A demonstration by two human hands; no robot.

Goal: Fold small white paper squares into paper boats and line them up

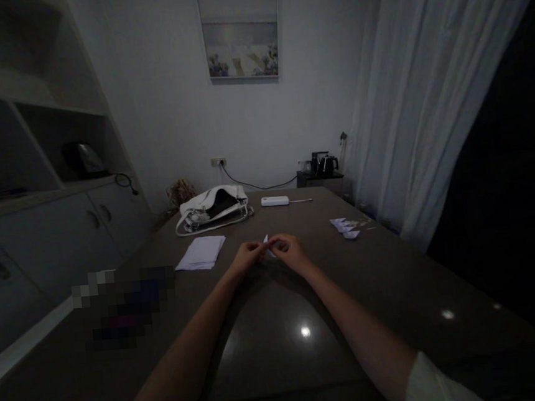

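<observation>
Between my two hands, above the middle of the table, is a small folded piece of white paper [266, 240]. My left hand [248, 256] pinches it from the left, fingers closed. From the right, my right hand [291, 251] grips it too, with thumb and fingertips together. Parts of the paper are hidden behind my fingers. To the left of my hands lies a stack of white paper sheets [203, 252]. Off to the right rest several small folded paper pieces [343, 225], pointed in shape.
A white handbag [214, 206] lies at the table's far left, and a white power bank [275, 201] with a short cable is at the far edge. Part of the dark table [272, 362] on the left is blurred out. Curtains [395, 108] hang on the right.
</observation>
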